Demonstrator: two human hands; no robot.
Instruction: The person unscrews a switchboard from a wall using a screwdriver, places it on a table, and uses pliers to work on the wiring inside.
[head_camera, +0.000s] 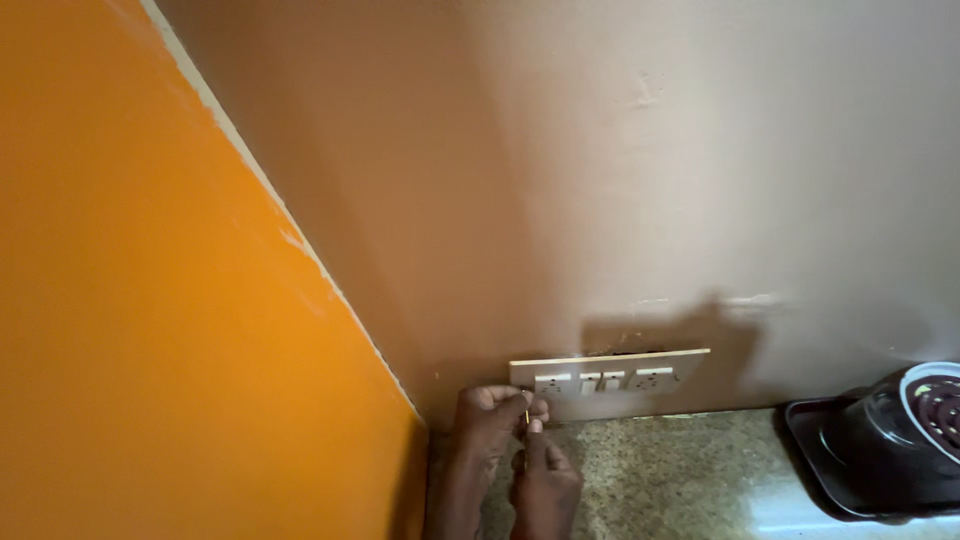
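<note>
At the pale rectangular wall switch plate (608, 383) above the speckled stone bench (660, 470): left hand (492, 420) and right hand (545, 480), both pinching a thin yellowish pin (528, 415).

Home kitchen: speckled stone counter (650, 470), wall switch plate (610, 381), black appliance (885, 450)

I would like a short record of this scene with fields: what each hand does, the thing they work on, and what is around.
Left hand: closed around a thin yellowish pin-like thing, close to the left end of the switch plate.
Right hand: below the left one, a finger raised to touch the thin thing.
Switch plate: pale, with sockets and switches, low on the beige wall; its top edge seems to stand off the wall.
Countertop: speckled stone.
Left side: orange wall.
Right edge: dark round appliance, partly cut off.
</note>
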